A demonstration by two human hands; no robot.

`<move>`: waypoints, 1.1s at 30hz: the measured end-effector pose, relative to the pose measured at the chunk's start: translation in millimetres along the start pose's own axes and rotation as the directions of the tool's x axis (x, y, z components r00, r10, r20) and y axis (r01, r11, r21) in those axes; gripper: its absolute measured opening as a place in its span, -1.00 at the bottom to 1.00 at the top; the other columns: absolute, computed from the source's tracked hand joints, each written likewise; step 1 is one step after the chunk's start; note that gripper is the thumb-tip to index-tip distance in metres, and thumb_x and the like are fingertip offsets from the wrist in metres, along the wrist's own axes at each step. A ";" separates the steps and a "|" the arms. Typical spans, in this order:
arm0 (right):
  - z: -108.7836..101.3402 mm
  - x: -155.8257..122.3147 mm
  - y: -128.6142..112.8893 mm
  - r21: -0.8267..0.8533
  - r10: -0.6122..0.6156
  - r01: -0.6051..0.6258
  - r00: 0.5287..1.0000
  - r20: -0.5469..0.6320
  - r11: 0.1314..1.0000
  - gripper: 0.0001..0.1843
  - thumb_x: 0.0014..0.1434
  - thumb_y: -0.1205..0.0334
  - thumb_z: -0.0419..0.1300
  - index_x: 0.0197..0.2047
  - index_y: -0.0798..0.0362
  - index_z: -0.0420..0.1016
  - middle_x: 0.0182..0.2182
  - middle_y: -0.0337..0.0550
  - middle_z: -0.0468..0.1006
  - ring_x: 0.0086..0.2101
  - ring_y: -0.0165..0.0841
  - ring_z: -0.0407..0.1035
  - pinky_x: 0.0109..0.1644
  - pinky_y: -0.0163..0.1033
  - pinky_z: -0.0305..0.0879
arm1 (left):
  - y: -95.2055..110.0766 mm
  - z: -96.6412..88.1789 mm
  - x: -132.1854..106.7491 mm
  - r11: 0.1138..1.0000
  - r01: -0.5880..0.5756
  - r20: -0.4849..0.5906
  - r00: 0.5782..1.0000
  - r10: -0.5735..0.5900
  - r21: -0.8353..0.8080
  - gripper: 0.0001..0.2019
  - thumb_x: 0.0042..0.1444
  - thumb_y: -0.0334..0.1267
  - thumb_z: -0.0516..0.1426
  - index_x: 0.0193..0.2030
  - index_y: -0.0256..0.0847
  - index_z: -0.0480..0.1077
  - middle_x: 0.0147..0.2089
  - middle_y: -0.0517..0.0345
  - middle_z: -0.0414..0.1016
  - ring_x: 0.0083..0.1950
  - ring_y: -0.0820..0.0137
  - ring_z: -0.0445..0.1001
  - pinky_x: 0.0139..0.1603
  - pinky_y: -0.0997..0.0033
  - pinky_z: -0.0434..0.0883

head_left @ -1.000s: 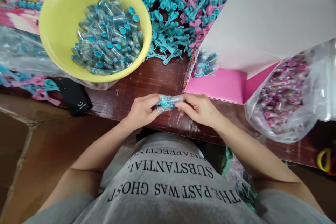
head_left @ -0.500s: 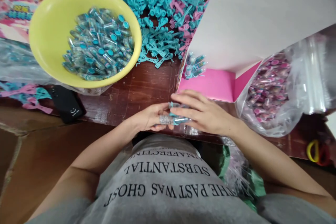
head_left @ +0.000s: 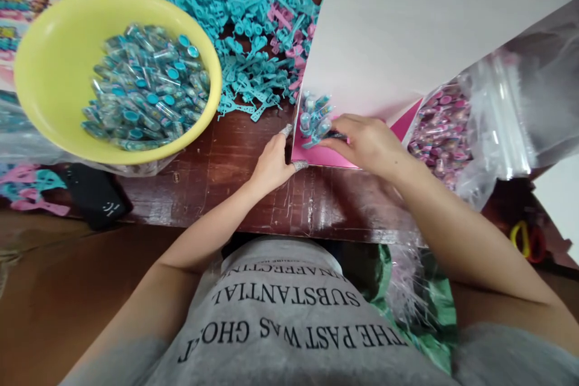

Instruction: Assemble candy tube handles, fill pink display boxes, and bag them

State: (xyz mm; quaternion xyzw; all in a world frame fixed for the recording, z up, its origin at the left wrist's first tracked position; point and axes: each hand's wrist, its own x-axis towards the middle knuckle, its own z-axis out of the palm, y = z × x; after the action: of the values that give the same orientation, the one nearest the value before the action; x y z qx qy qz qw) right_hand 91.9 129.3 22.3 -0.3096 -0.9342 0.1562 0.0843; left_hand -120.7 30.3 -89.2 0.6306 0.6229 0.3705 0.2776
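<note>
My right hand (head_left: 368, 142) is inside the open box (head_left: 329, 155), pinching a clear capsule toy with a blue part (head_left: 323, 128). It is beside a small cluster of similar blue capsule toys (head_left: 310, 105), standing at the box's left end on the pink bottom. My left hand (head_left: 274, 163) rests against the near left corner of the box, fingers spread, with nothing held in it. Silvery wraps cover two of its fingertips. The far tips of my right fingers are partly hidden by the toy.
To the left stands a yellow bowl (head_left: 45, 72) of blue-capped clear tubes. Blue and pink plastic pieces (head_left: 253, 66) lie behind, left of the raised white lid (head_left: 384, 30). A bag of pink-capped tubes (head_left: 441, 132) is at right, scissors (head_left: 520, 240) beyond. A black phone (head_left: 97, 193) lies front left.
My hands were together in front of the box, holding clear blue toys. My right hand has moved into the box with them; my left has let go and moved to the box corner.
</note>
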 end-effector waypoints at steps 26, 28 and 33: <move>8.6 36.9 -93.9 -0.067 -0.159 0.146 0.939 -0.305 0.987 -0.53 0.44 -0.15 0.19 0.23 -0.06 0.54 0.14 0.12 0.57 0.03 0.01 0.50 -0.03 0.01 0.48 | -16.9 -55.4 -16.1 0.790 0.066 -0.106 0.994 0.000 0.610 -0.59 0.47 -0.36 -0.07 0.33 -0.30 0.43 0.14 -0.28 0.54 0.08 -0.01 0.48 0.09 -0.02 0.45; 26.8 80.5 -120.2 0.010 -0.248 0.255 0.948 -0.200 0.967 -0.58 0.50 -0.07 0.09 0.22 -0.04 0.53 0.14 0.10 0.57 0.11 0.03 0.45 0.09 0.06 0.47 | -15.3 -65.9 -41.1 0.770 0.125 -0.129 0.990 -0.056 0.626 -0.66 0.42 -0.37 -0.01 0.19 -0.35 0.49 0.03 -0.27 0.56 0.05 -0.04 0.47 0.07 -0.05 0.46; 94.4 208.5 -173.5 -0.005 -0.237 0.237 0.971 -0.037 0.971 -0.63 0.51 0.09 0.08 0.16 0.15 0.54 0.02 0.21 0.60 0.17 0.14 0.38 0.18 0.24 0.42 | -18.7 -92.5 -87.3 0.802 0.214 -0.232 0.968 -0.097 0.557 -0.56 0.09 -0.46 0.17 0.14 -0.30 0.48 -0.05 -0.18 0.56 0.03 -0.02 0.49 0.06 0.00 0.48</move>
State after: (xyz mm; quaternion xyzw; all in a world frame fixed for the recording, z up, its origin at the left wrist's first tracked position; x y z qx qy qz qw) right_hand -193.4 101.0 6.3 -0.1985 -0.9628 0.1390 0.1196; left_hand -202.4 -65.3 -62.2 0.5927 0.7794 0.1986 0.0413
